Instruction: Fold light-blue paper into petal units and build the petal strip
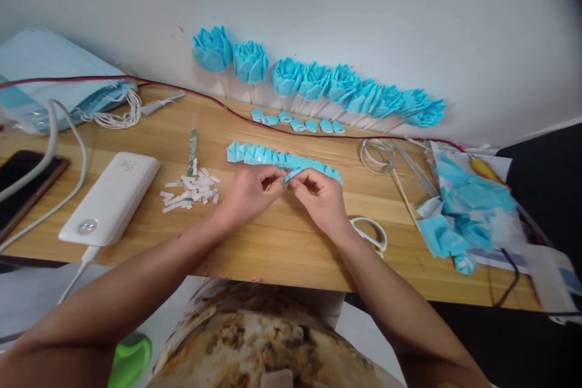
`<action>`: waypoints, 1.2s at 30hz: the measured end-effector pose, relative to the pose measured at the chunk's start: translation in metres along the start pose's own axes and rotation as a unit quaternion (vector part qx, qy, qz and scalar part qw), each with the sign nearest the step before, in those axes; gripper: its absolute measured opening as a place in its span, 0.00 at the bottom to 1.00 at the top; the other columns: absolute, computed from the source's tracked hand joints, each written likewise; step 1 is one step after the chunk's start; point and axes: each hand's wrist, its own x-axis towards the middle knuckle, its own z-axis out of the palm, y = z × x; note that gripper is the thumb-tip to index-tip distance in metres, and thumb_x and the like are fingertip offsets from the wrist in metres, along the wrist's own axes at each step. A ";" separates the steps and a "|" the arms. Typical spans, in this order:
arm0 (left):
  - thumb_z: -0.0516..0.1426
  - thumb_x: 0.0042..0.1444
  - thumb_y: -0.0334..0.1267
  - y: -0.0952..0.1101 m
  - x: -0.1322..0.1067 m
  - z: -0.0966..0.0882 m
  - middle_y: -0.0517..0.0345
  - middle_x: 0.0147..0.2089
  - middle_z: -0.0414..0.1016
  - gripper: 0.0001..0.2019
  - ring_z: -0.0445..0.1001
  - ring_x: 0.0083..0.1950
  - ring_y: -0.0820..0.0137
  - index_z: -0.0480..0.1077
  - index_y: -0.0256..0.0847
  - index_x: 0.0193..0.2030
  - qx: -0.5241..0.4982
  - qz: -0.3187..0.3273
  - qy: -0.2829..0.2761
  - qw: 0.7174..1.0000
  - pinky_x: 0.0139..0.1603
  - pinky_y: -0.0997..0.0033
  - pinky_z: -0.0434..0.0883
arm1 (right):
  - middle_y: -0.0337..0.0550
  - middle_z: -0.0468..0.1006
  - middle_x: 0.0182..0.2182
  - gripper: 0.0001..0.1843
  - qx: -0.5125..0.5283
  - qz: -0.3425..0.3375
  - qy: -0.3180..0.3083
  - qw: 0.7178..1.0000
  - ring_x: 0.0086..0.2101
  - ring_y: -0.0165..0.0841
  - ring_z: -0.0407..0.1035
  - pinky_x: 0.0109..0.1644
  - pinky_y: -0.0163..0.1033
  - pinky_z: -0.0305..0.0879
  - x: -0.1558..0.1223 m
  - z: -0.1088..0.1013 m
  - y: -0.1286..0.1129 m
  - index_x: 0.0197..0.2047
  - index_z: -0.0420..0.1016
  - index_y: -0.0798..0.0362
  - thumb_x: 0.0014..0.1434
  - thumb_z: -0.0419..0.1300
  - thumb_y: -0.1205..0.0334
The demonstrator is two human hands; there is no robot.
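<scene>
A row of folded light-blue paper petals [268, 156] lies across the middle of the wooden desk [254, 248]. My left hand [249, 193] and my right hand [321, 199] meet at the near side of the row. Both pinch one small blue folded piece [291, 175] between fingertips. Just left of my left hand sits a little heap of white paper strips [191, 189]. Finished blue paper flowers on sticks [313, 80] lean against the wall behind.
A white power bank [110, 197] with a cable lies at left, beside a dark phone [22, 185]. White-handled scissors [373, 233] rest by my right wrist. Loose blue paper scraps [464, 212] pile at right. A green-capped pen [193, 145], thin sticks [402, 194] and a red wire [182, 88] lie further back.
</scene>
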 end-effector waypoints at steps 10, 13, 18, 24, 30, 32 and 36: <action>0.55 0.54 0.38 0.003 0.003 -0.002 0.61 0.28 0.78 0.10 0.70 0.29 0.74 0.78 0.39 0.31 -0.058 -0.030 -0.007 0.998 0.31 0.75 0.64 | 0.34 0.71 0.23 0.08 0.059 0.031 -0.016 0.998 0.25 0.26 0.60 0.31 0.34 0.59 0.002 -0.004 -0.001 0.26 0.72 0.51 0.55 0.60 0.59; 0.57 0.52 0.37 0.004 0.003 -0.003 0.61 0.27 0.77 0.07 0.68 0.28 0.74 0.75 0.39 0.29 -0.077 -0.033 0.001 0.997 0.31 0.74 0.64 | 0.34 0.70 0.22 0.08 0.061 0.036 -0.018 0.997 0.25 0.26 0.60 0.31 0.35 0.58 0.002 -0.004 -0.002 0.26 0.71 0.51 0.55 0.60 0.59; 0.56 0.55 0.41 -0.003 0.009 -0.007 0.60 0.25 0.72 0.10 0.64 0.26 0.74 0.75 0.38 0.30 -0.204 -0.095 -0.019 0.974 0.28 0.74 0.62 | 0.34 0.70 0.23 0.08 0.078 0.052 -0.016 0.995 0.26 0.27 0.61 0.32 0.35 0.59 0.003 -0.005 -0.004 0.26 0.70 0.51 0.55 0.60 0.59; 0.63 0.53 0.49 -0.013 0.013 -0.005 0.62 0.29 0.70 0.19 0.65 0.27 0.75 0.73 0.39 0.46 -0.296 -0.158 -0.020 0.942 0.27 0.74 0.64 | 0.35 0.73 0.26 0.07 0.143 0.049 -0.036 0.988 0.28 0.28 0.65 0.36 0.36 0.61 0.003 -0.006 -0.001 0.29 0.73 0.51 0.56 0.61 0.59; 0.65 0.51 0.49 -0.015 0.010 -0.003 0.64 0.23 0.66 0.16 0.61 0.24 0.77 0.69 0.38 0.27 -0.307 -0.163 -0.106 0.932 0.26 0.75 0.59 | 0.37 0.75 0.27 0.09 0.137 0.062 -0.052 0.987 0.29 0.29 0.67 0.36 0.37 0.64 0.002 -0.008 0.001 0.29 0.73 0.51 0.58 0.60 0.56; 0.64 0.50 0.49 -0.012 0.009 -0.003 0.65 0.21 0.64 0.16 0.60 0.24 0.78 0.68 0.39 0.26 -0.295 -0.158 -0.085 0.938 0.26 0.75 0.57 | 0.37 0.76 0.27 0.10 0.139 0.066 -0.068 0.986 0.30 0.30 0.68 0.37 0.37 0.65 0.002 -0.008 0.001 0.31 0.74 0.51 0.59 0.59 0.55; 0.65 0.46 0.49 -0.005 0.008 -0.003 0.66 0.21 0.63 0.17 0.58 0.23 0.78 0.66 0.39 0.25 -0.277 -0.151 -0.064 0.947 0.26 0.74 0.56 | 0.34 0.68 0.23 0.12 0.108 0.064 -0.055 0.991 0.26 0.28 0.62 0.31 0.35 0.59 0.002 -0.006 0.000 0.28 0.69 0.50 0.58 0.61 0.53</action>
